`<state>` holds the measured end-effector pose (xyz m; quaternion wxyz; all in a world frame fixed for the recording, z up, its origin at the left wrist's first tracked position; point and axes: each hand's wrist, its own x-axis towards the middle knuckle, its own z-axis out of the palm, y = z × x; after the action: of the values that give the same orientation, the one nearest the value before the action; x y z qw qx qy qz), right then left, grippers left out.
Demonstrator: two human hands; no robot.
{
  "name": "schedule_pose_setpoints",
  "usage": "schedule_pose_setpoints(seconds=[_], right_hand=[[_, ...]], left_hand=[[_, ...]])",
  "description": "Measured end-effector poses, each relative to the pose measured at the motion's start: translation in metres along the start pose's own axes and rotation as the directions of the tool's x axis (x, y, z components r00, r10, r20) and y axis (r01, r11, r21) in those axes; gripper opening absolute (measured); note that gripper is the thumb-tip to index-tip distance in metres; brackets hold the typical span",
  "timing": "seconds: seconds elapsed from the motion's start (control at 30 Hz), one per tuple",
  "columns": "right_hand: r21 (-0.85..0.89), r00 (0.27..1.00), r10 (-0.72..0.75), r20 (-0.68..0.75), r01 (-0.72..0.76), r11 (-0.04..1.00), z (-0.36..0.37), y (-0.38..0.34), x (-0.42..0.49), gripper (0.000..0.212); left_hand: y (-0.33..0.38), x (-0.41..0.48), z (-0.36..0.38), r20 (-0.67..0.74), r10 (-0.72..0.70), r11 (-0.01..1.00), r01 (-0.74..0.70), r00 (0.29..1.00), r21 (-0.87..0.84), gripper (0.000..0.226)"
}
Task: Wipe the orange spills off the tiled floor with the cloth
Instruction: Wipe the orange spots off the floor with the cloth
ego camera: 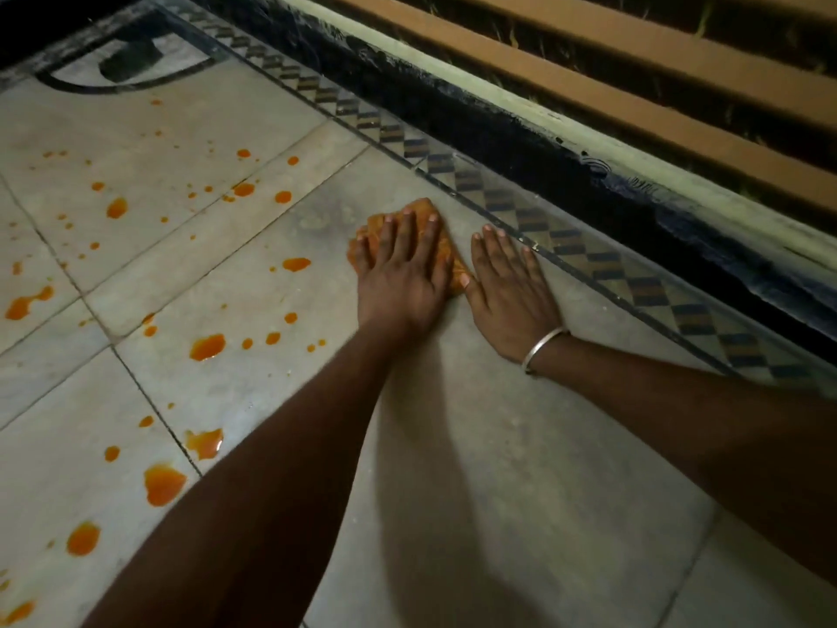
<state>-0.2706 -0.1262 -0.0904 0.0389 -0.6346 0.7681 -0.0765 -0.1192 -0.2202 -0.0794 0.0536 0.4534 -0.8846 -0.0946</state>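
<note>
Across the tiled floor (521,469), orange spills (207,346) scattered leftward, clear tile to the right. Along the far edge, patterned border (589,251). Beside it, cloth (423,210) flat under left hand (401,274), grip wide, pressing; right hand (509,287) splayed, bangle (541,349) at wrist.

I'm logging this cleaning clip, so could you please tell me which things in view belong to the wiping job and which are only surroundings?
Part of the job:
- cloth under the left hand
- orange spills
- tiled floor

Just there:
- right hand, flat on the floor
- bracelet
- patterned border
- wooden slats
</note>
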Motion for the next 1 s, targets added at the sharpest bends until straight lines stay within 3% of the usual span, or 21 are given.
schedule_pose_setpoints(seconds=[0.17,0.27,0.4,0.53,0.67,0.87,0.93,1.0], right_hand=[[0.034,1.0,0.007,-0.021,-0.006,0.999,0.001,-0.001,0.0,0.066],[0.131,0.999,0.035,-0.028,-0.031,0.991,0.0,-0.001,0.001,0.068],[0.056,0.999,-0.004,-0.045,0.007,0.998,0.001,0.0,-0.001,0.067],[-0.032,0.999,-0.025,-0.024,0.025,0.999,0.0,-0.002,0.0,0.067],[-0.025,0.999,-0.043,-0.005,0.043,0.999,-0.002,-0.004,0.0,0.066],[-0.014,0.996,-0.088,0.02,0.088,0.996,-0.002,-0.002,0.0,0.068],[-0.005,0.997,-0.081,0.019,0.081,0.997,-0.002,-0.003,0.0,0.066],[0.004,0.997,-0.074,0.017,0.074,0.997,-0.002,-0.004,0.001,0.064]], left_hand=[[0.018,-0.049,0.005,-0.008,-0.179,0.983,0.179,0.984,-0.028,0.071],[0.027,-0.05,0.011,0.047,-0.091,0.996,0.092,0.995,-0.012,0.07],[-0.002,0.001,0.004,0.036,0.099,0.995,-0.1,0.994,0.02,0.069],[-0.027,-0.003,-0.001,0.008,-0.057,0.998,0.057,0.998,0.0,0.069],[0.013,-0.065,0.009,0.012,-0.198,0.98,0.197,0.98,0.015,0.072],[-0.009,-0.012,0.003,0.037,0.09,0.996,-0.09,0.995,-0.009,0.07],[-0.018,-0.006,0.001,0.032,0.037,0.999,-0.037,0.999,-0.011,0.069],[-0.008,-0.026,0.004,-0.001,-0.114,0.993,0.114,0.993,-0.017,0.07]])
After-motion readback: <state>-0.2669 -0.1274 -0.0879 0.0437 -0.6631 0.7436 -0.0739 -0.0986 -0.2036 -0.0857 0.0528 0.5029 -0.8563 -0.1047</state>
